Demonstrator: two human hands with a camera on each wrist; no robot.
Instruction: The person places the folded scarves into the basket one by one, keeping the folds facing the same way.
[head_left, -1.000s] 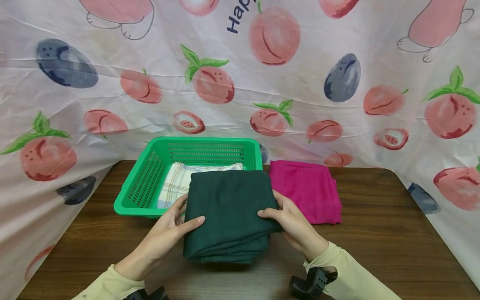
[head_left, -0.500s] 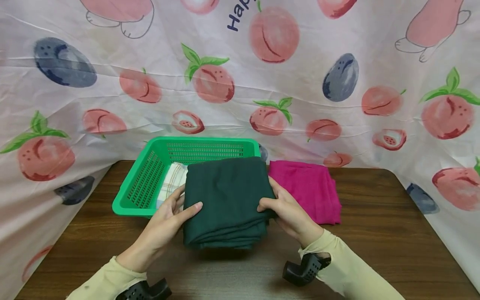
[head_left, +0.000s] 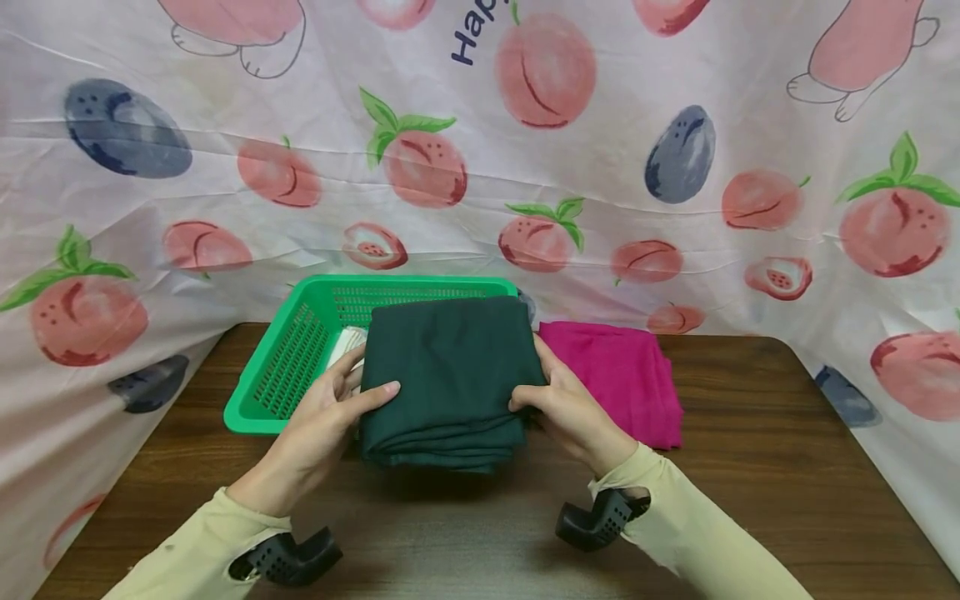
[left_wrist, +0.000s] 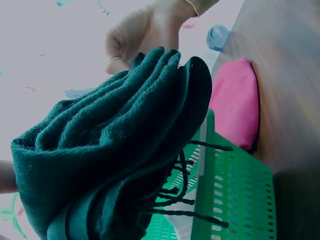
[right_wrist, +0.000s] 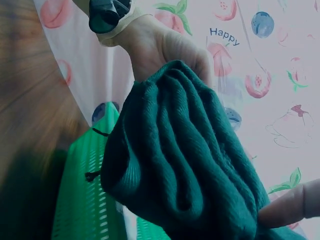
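Dark green folded scarf (head_left: 446,379) is held up off the wooden table (head_left: 750,500), its far part over the green basket (head_left: 288,367). Left hand (head_left: 318,429) grips its left edge w/ thumb on top, fingers curled under; right hand (head_left: 566,408) clamps the right edge the same way. Checked cloth (head_left: 347,343) lies in the basket; pink cloth (head_left: 622,379) sits just beside it, on the right.

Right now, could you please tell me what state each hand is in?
Left hand: holding the left side of the folded dark green cloth.
Right hand: holding the right side of that same cloth.
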